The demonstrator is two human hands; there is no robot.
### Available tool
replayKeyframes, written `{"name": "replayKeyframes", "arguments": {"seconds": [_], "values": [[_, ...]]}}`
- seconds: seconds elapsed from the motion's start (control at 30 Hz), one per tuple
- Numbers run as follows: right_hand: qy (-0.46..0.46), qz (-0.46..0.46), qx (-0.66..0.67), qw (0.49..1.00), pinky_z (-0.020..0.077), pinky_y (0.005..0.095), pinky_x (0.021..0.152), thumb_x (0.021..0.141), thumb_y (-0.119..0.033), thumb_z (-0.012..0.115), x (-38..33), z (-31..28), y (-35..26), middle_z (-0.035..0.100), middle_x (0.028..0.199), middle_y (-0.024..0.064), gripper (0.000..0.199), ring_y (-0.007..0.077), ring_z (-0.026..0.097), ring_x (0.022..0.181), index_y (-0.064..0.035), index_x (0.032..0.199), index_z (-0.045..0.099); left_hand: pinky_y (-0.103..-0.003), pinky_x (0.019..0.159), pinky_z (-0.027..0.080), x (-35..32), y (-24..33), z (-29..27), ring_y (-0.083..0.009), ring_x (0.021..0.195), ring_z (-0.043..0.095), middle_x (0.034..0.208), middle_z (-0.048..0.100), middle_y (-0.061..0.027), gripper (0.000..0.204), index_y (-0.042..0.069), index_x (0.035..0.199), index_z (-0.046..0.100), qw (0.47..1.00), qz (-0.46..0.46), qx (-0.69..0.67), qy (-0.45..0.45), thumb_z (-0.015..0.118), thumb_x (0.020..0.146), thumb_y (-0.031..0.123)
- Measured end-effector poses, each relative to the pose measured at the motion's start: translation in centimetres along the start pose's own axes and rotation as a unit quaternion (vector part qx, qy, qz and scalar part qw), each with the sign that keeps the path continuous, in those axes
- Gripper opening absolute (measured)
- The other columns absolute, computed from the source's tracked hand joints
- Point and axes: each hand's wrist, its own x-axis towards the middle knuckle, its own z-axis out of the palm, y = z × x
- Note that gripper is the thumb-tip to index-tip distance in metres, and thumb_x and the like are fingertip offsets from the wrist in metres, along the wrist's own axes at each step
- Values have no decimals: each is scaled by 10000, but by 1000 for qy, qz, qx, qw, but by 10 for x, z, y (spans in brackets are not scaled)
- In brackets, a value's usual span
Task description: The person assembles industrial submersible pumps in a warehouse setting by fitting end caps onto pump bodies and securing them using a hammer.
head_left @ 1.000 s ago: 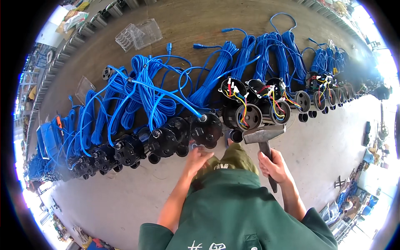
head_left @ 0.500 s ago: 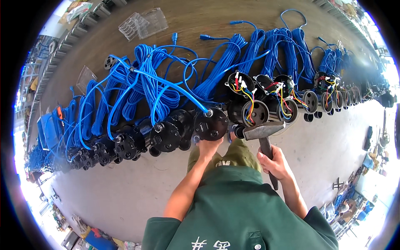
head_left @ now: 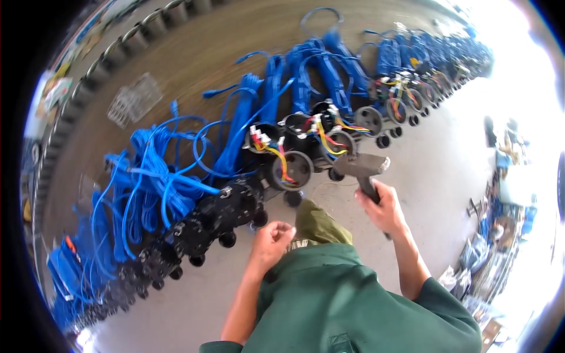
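My right hand [head_left: 381,206] grips the handle of a hammer [head_left: 364,167], its metal head pointing away from me, in front of the row of black cylinders. My left hand [head_left: 273,242] hovers just short of the row, fingers curled in, and no object shows in it. Closest to it is a black capped cylinder [head_left: 236,203] with a blue cable leading from its end. Right of that, an open cylinder [head_left: 292,170] has red, yellow and blue wires with white connectors spilling out.
Bundled blue cables [head_left: 162,176] lie along the brown table [head_left: 194,47] behind the cylinders. Clear plastic trays [head_left: 135,100] rest farther back. More open cylinders [head_left: 369,120] run off to the right. Grey floor [head_left: 424,153] lies below, with stacked goods [head_left: 500,229] at the right.
My view has swung to the right, so the row now slants across it. My left hand has come off the black capped cylinder and drawn back. The hammer stays in my right hand.
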Motion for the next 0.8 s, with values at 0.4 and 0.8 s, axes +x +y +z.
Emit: {"name": "replayKeyframes", "arguments": {"seconds": [0.4, 0.8], "values": [[19, -273, -243, 930, 549, 368, 703, 699, -189, 930, 170, -146, 57, 740, 844, 128, 463, 291, 711, 745, -48, 1087, 720, -482, 946, 545, 131, 185, -19, -424, 1021, 670, 1017, 709, -225, 213, -12, 1079, 688, 747, 227, 531, 330, 620, 951, 144], [-3, -460, -216, 861, 443, 452, 1021, 704, -183, 887, 207, -181, 33, 625, 1215, 108, 466, 342, 537, 1150, -40, 1115, 719, -477, 630, 665, 178, 164, -53, -396, 765, 769, 914, 734, -277, 200, -143, 946, 683, 926, -143, 176, 300, 555, 870, -9]]}}
